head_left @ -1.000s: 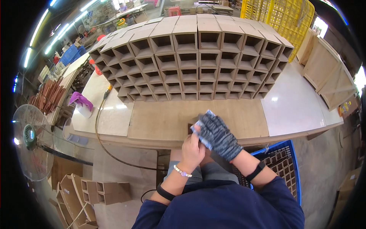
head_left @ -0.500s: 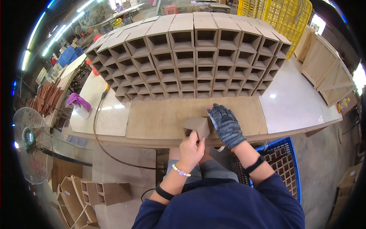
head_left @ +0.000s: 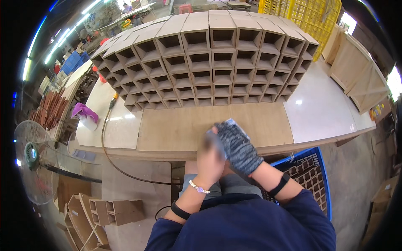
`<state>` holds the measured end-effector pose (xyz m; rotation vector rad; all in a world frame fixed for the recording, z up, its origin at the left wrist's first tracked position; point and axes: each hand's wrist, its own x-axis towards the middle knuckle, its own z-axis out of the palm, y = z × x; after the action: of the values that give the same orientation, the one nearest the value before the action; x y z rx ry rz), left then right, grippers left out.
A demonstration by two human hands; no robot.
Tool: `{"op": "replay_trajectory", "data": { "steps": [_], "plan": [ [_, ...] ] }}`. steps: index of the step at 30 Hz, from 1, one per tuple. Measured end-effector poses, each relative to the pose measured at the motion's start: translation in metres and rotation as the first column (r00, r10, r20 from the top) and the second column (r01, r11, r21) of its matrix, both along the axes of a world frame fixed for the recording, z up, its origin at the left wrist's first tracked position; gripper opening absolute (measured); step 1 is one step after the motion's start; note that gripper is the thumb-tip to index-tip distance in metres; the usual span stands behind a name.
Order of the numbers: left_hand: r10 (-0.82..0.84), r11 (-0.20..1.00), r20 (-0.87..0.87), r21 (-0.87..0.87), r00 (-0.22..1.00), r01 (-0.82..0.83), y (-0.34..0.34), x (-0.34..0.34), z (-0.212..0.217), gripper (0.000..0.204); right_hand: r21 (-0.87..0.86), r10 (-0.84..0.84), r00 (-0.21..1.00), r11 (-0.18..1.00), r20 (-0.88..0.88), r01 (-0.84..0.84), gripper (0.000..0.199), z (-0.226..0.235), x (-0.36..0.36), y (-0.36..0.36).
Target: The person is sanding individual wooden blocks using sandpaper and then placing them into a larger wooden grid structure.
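Open square boxes (head_left: 196, 22) stood stacked far, others waited in the near-right crate (head_left: 324, 188), my right hand (head_left: 238, 145) gripped a bluish sheet (head_left: 233, 122), and I couldn't tell my left hand's (head_left: 209, 164) hold.

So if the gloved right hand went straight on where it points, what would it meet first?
The right hand would probably meet the stack of boxes, low down, though depth is unclear; it might touch the board first.
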<state>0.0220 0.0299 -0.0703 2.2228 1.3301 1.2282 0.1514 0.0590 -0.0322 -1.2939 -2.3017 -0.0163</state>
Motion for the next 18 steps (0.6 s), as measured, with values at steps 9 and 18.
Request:
{"op": "replay_trajectory", "data": {
  "steps": [9,18],
  "plan": [
    [-0.098,0.990,0.030,0.104,0.995,0.095,-0.001,-0.004,-0.001,0.018,0.202,0.166,0.982,0.969,-0.095,-0.145,0.039,0.002,-0.004,-0.020],
    [-0.045,0.999,-0.006,0.000,0.999,0.045,0.002,-0.005,-0.005,0.032,0.100,0.144,0.987,0.986,-0.070,-0.137,0.032,-0.004,-0.005,-0.011]
  ]
}}
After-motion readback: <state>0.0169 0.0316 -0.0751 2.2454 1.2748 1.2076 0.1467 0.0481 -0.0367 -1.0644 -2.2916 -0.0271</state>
